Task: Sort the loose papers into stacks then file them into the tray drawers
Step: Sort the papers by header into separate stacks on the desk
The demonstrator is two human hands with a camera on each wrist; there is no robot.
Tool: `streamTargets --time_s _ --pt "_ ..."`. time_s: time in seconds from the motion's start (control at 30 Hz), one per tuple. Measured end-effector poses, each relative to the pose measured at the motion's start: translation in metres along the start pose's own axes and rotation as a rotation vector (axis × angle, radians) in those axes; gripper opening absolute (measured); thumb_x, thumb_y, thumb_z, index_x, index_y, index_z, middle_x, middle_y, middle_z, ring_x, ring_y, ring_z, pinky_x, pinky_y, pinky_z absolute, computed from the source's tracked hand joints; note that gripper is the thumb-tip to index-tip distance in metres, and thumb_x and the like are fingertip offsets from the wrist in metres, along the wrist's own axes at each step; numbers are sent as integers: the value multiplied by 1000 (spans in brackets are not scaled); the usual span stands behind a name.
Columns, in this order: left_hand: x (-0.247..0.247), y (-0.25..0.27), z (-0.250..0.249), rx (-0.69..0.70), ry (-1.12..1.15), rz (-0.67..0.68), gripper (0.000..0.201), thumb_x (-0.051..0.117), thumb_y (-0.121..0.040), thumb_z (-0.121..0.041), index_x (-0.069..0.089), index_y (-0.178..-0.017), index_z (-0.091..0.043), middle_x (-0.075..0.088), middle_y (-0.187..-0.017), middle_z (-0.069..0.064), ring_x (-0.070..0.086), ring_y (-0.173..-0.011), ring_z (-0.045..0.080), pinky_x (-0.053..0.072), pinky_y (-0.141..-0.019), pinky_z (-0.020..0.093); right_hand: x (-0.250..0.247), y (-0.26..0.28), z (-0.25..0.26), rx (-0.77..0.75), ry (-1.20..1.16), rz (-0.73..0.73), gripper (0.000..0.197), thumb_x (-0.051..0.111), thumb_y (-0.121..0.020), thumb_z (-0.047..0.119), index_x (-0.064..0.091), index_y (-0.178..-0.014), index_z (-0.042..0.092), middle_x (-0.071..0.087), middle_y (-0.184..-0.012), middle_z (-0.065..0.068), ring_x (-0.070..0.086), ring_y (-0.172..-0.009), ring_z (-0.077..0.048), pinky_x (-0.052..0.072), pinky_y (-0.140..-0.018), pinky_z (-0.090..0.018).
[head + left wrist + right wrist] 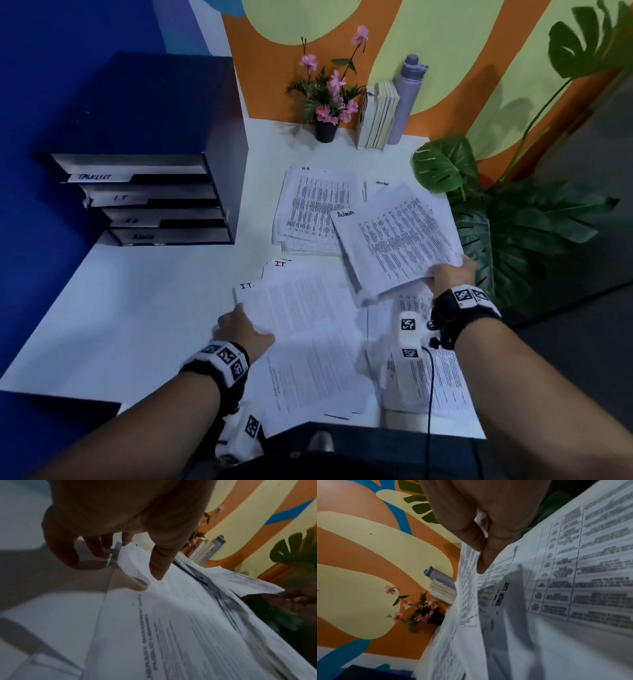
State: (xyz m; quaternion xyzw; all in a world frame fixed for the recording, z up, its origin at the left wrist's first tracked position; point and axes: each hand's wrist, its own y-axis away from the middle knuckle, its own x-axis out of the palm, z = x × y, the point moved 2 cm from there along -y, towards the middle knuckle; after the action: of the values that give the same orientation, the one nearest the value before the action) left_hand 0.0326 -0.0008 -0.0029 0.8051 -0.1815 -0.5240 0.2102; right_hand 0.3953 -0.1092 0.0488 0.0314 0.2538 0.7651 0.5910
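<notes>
The Admin papers (397, 240) were thin, light and floppy, so they looked easy to bend or drop; a corner pinch seemed the best hold. The right hand (448, 274) pinched them by the near corner, up over the white desk (137, 308). The left hand (243, 334) pressed its thumb on the I.T. papers (301, 308), its other fingers loosely off the edge. Behind lay an "H.R" pile (315, 205). The tray drawers (154, 202) read "I.T" and "Admin"; the top tag looked like "Tasklist"
</notes>
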Motion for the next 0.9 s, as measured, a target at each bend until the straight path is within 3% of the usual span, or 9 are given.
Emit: streamTargets --time_s 0.07,0.13,0.23,0.4,0.47,0.57,0.7,0.8,0.9 --pt "8 1 2 24 -46 -14 108 70 -56 -48 17 -146 -22 45 -138 13 50 -123 35 47 -101 44 -8 -9 2 -12 58 -100 65 48 -82 -7 34 -139 19 55 -125 -21 61 -101 -36 56 -86 -43" --pt "14 1 2 44 -75 -8 117 76 -55 -43 7 -148 -25 39 -141 14 46 -127 35 44 -103 45 -14 -9 1 -53 165 -165 63 47 -85 -6 31 -141 16 52 -131 -22 59 -109 -37 47 -88 -30" --pt "19 1 -4 77 -95 17 118 77 -64 -19 -4 -151 -24 28 -148 12 38 -134 32 40 -107 40 -15 -7 -3 -130 219 -144 61 44 -86 -6 33 -138 24 57 -118 -21 60 -91 -34 46 -76 -32" --pt "23 -1 -3 119 -68 -23 111 65 -69 -2 -7 -151 -25 26 -154 8 35 -137 31 38 -109 40 4 -33 1 -76 167 -100 40 37 -84 -11 59 -79 22 65 -95 -22 58 -56 -27 55 -50 -27" --pt "24 0 -5 108 -30 -24 110 64 -69 0 -5 -152 -25 24 -153 9 35 -137 31 40 -108 40 6 -39 8 -75 133 -50 38 42 -86 -13 63 -94 17 65 -103 -20 63 -64 -26 61 -68 -33" --pt "25 -2 -6 85 40 7 108 62 -70 2 -2 -152 -26 23 -151 11 32 -137 30 43 -106 41 6 -44 11 -172 257 92 43 57 -88 -2 56 -128 15 55 -135 -10 64 -106 -28 52 -97 -43" --pt "24 -1 -9 44 124 51 100 56 -74 4 2 -151 -28 23 -156 8 39 -136 30 45 -104 40 3 -39 7 -188 371 123 51 51 -88 -2 52 -134 19 46 -145 -5 61 -113 -29 52 -97 -42" --pt "21 1 -10 38 269 21 91 51 -76 3 8 -149 -32 29 -150 12 55 -106 31 51 -83 36 7 -23 1 -221 403 170 45 47 -89 -3 56 -130 15 49 -143 -7 55 -121 -30 48 -95 -35" --pt "14 0 -11 118 372 -23 71 52 -83 -3 24 -145 -24 43 -138 16 54 -101 28 49 -86 37 20 6 -9 -264 447 311 38 53 -92 6 57 -129 14 53 -139 -6 51 -127 -27 41 -106 -38"
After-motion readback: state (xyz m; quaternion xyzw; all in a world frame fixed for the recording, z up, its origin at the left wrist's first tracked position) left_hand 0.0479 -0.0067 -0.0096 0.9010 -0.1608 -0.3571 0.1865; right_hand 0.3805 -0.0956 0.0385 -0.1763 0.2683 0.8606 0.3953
